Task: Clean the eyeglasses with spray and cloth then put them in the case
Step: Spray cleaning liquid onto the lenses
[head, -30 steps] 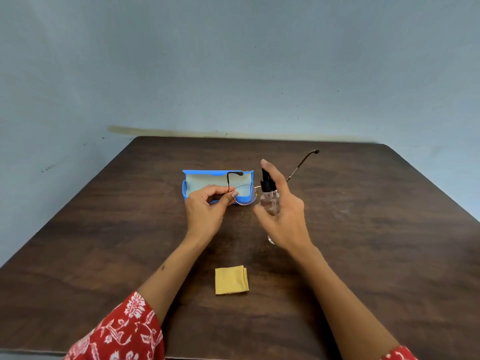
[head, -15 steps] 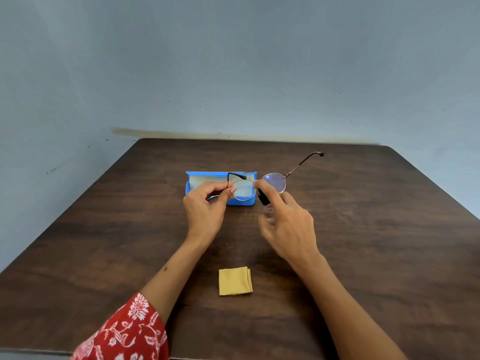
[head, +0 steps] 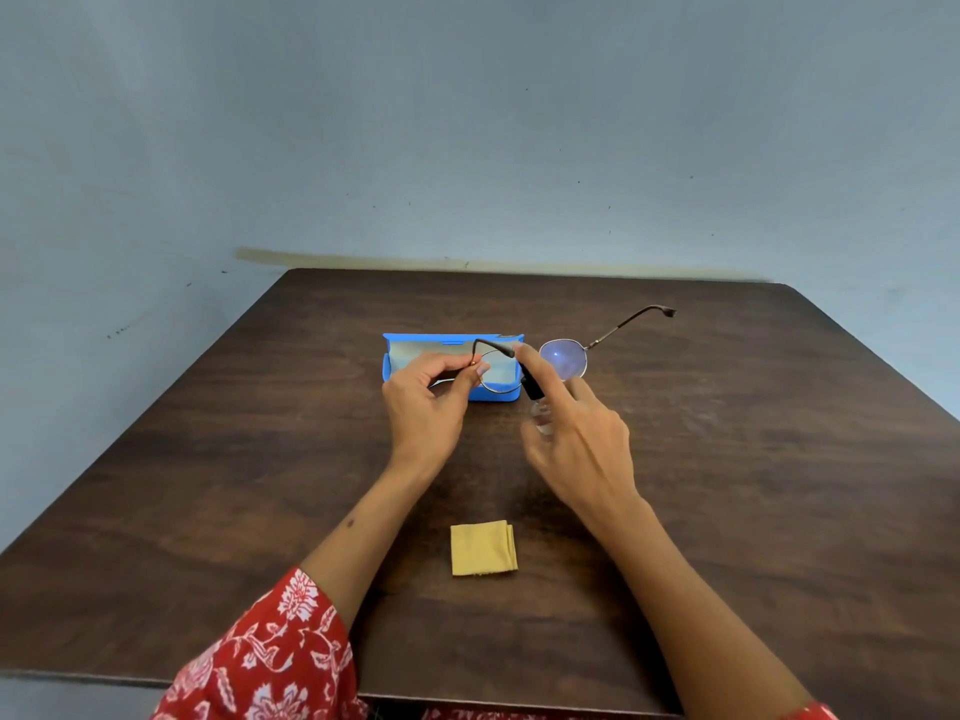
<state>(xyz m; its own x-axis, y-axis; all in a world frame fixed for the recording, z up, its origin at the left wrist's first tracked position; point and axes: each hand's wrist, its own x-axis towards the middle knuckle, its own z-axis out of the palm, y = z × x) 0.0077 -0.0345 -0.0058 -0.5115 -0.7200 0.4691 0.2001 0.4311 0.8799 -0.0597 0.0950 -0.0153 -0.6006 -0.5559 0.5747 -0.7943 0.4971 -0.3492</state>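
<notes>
From the head view, the left hand (head: 423, 402) holds the glasses (head: 563, 356) up above the bench (head: 208, 485), its thumb and forefinger pinched on the frame at the left hinge, with the other fingers curled beneath. The left temple arcs up over that hand; the right temple sticks out to the far right, in the air. The right lens shows a small bluish glare. The right hand (head: 582, 439) grips the spray bottle (head: 537, 402), fingers wrapped round its clear body and the forefinger laid along the black pump head, which is tilted toward the lenses and sits just beside them. Behind the hands lies the blue case (head: 441, 345), open, its pale lining showing; the left lens overlaps it in this view. The yellow cloth (head: 483, 548), folded into a square, lies flat on the bench nearer the person, between the two forearms and well apart from the case. A red floral sleeve (head: 270, 662) covers the left upper arm.
</notes>
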